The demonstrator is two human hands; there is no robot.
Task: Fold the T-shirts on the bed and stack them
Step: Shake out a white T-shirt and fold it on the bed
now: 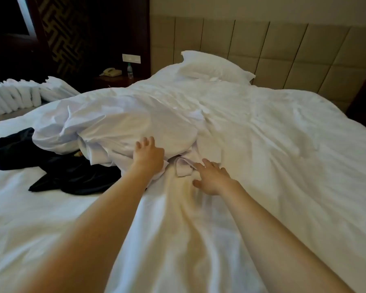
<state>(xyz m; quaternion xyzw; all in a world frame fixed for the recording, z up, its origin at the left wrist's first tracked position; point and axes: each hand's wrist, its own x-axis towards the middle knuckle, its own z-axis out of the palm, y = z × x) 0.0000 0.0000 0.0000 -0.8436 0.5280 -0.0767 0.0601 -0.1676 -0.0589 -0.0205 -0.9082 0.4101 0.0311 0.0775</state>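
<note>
Both arms reach straight forward from the lower frame, bare to the wrist. The left hand (149,155) lies palm down with fingers spread, pressing the near edge of a white cloth heap (118,123). The right hand (211,178), a little nearer the body, is flat with fingers straight and thumb out to the side. Its fingertips touch a rolled white piece (183,169) lying between the two hands. Neither hand grips anything.

Under both forearms runs the bed (283,166), its white sheet wrinkled. To the right of the right hand the sheet spreads wide and bare, out to the far right edge. Beyond the hands it runs on to the padded headboard (294,51).

The heap rises ahead of the left hand and to its left (whether it is bedding or shirts I cannot tell). Its lower edge hangs over the rolled piece.

Left of the left forearm, a dark T-shirt (72,174) lies crumpled on the sheet. One end is tucked under the heap; it may be more than one garment. Bare sheet lies nearer than it on the left.

Far beyond the right hand, a pillow (213,66) rests against the headboard.

Well to the left of the left hand, off the bed, stands a row of folded white linens (15,96).

Beyond the left hand, a nightstand (114,80) holds a telephone (111,72) and an upright bottle (130,70).
</note>
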